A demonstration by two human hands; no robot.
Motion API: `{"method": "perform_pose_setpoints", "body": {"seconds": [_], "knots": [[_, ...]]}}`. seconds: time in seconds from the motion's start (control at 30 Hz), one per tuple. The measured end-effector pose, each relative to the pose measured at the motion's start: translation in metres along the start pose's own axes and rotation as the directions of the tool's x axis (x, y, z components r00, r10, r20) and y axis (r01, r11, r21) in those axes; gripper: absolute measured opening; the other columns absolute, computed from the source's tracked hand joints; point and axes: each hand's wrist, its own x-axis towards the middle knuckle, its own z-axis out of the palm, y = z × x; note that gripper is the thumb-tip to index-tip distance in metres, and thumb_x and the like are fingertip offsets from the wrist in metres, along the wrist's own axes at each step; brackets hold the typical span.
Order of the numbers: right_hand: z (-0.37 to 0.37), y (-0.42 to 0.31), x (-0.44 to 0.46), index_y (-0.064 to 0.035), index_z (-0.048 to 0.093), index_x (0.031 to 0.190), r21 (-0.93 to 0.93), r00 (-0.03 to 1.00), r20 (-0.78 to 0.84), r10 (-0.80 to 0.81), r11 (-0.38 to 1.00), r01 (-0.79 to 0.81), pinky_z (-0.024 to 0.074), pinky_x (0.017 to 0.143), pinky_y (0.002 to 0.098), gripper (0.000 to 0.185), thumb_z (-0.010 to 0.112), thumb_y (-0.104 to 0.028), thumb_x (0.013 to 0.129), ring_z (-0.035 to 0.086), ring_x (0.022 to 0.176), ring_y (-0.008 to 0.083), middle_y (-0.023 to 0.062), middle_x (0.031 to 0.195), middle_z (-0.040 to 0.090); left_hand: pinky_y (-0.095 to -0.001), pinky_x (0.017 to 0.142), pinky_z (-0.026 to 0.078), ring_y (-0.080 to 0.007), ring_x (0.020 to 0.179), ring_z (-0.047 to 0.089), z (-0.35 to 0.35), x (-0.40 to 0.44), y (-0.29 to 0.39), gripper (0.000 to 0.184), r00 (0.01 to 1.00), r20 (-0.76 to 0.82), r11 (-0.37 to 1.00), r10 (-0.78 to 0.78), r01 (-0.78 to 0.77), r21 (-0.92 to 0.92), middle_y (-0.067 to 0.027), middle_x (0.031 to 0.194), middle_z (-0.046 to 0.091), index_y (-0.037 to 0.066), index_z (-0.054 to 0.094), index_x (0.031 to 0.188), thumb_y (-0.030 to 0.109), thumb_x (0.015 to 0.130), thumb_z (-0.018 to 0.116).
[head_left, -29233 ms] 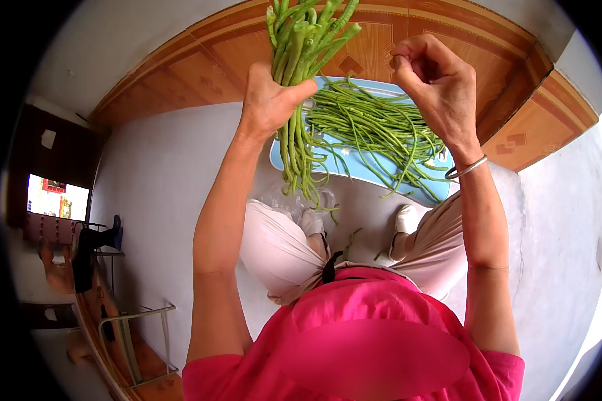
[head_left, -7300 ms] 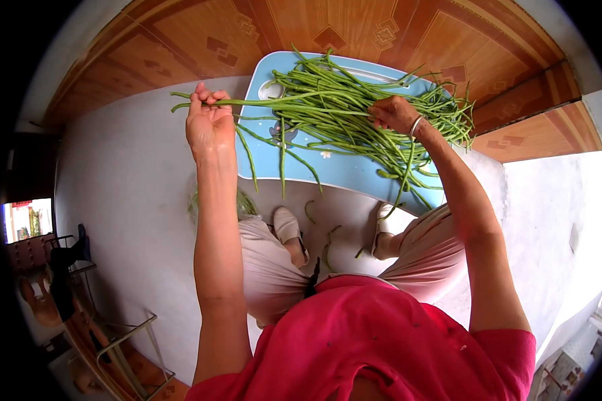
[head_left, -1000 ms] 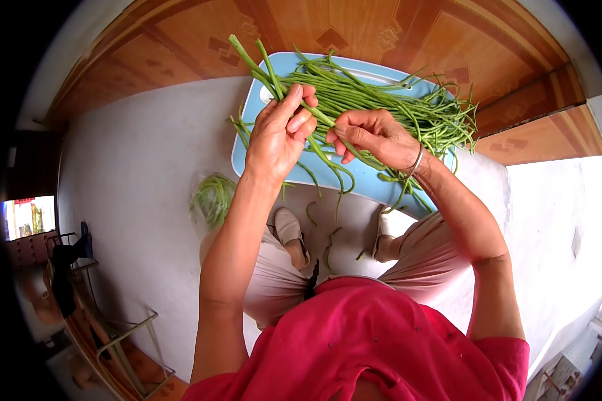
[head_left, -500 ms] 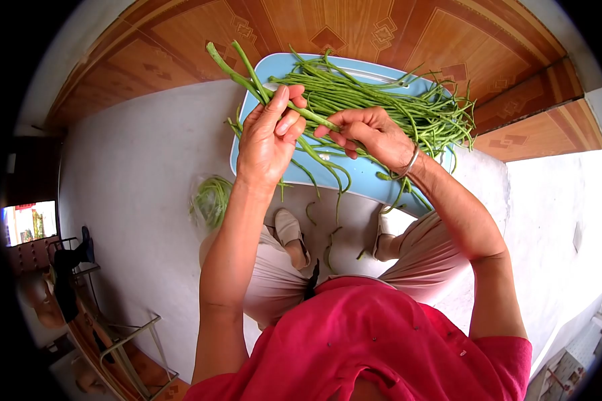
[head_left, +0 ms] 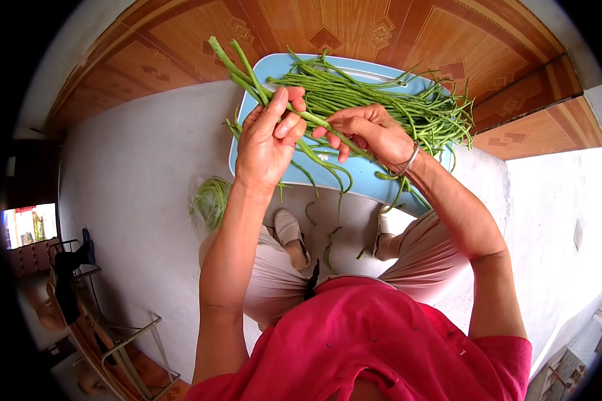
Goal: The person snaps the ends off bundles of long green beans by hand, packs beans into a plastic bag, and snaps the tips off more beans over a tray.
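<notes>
Several long green beans (head_left: 242, 75) pass through my left hand (head_left: 269, 137), whose thumb and fingers are closed round them; their thick ends stick out to the upper left. My right hand (head_left: 370, 134), with a bangle at the wrist, pinches one of these beans farther along, its fingertips close to the left hand. Both hands are above a pale blue tabletop (head_left: 364, 186). Behind them a large heap of long beans (head_left: 388, 100) lies across it, thin ends toward the right. A few loose beans hang over its near edge.
A clear plastic bag of green beans (head_left: 211, 200) rests on the grey floor (head_left: 140, 174) at the left. Bean scraps (head_left: 329, 250) lie between my shoes. Wooden panels (head_left: 328, 30) stand behind the table. At the lower left, another person sits near a metal-framed chair (head_left: 134, 337).
My right hand has shifted slightly up and left, and the pinched bean now shows farther past its fingers. My left hand keeps its hold, almost still.
</notes>
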Motion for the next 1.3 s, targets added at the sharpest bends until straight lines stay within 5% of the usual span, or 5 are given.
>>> {"method": "perform_pose_setpoints", "body": {"seconds": [0.6, 0.83, 1.07, 1.3], "knots": [[-0.003, 0.005, 0.0, 0.0069, 0.066, 0.102, -0.127, 1.0, 0.013, -0.023, 0.992, 0.025, 0.0522, 0.061, 0.0273, 0.026, 0.047, -0.004, 0.087, 0.058, 0.065, 0.0129, 0.0092, 0.079, 0.064, -0.0196, 0.052, 0.028, -0.003, 0.057, 0.034, 0.004, -0.001, -0.006, 0.026, 1.0, -0.008, 1.0, 0.003, -0.003, 0.024, -0.003, 0.085, 0.057, -0.004, 0.061, 0.105, 0.019, 0.097, 0.052], [-0.014, 0.004, 0.003, 0.003, 0.065, 0.108, 0.088, 0.999, 0.017, 0.036, 0.995, -0.037, 0.0548, 0.084, 0.0309, 0.027, 0.045, 0.0, 0.09, 0.068, 0.091, 0.0211, 0.0165, 0.103, 0.068, -0.0193, 0.051, 0.028, -0.003, 0.057, 0.033, -0.002, 0.002, 0.002, 0.025, 0.999, -0.024, 0.999, 0.048, -0.048, -0.009, -0.0038, 0.085, 0.057, -0.004, 0.062, 0.103, 0.018, 0.097, 0.053], [-0.023, -0.002, 0.002, -0.0009, 0.069, 0.104, -0.247, 0.996, -0.068, -0.053, 0.968, 0.035, 0.0549, 0.076, 0.0286, 0.024, 0.063, -0.02, 0.09, 0.066, 0.081, 0.0134, 0.0096, 0.091, 0.071, -0.0189, 0.051, 0.028, -0.003, 0.057, 0.034, -0.003, 0.002, 0.002, 0.024, 0.999, -0.018, 0.999, 0.04, -0.041, -0.028, -0.0041, 0.085, 0.058, -0.003, 0.063, 0.103, 0.018, 0.097, 0.053], [-0.014, 0.007, 0.003, 0.0004, 0.069, 0.102, -0.152, 0.994, -0.061, -0.095, 0.985, 0.084, 0.0535, 0.076, 0.0263, 0.024, 0.061, -0.02, 0.091, 0.064, 0.079, 0.0098, 0.0077, 0.089, 0.07, -0.0186, 0.05, 0.028, -0.0028, 0.056, 0.034, 0.0, 0.002, -0.001, 0.024, 0.999, -0.028, 0.999, 0.03, -0.031, -0.023, -0.004, 0.084, 0.058, -0.003, 0.064, 0.103, 0.018, 0.097, 0.053]]}}
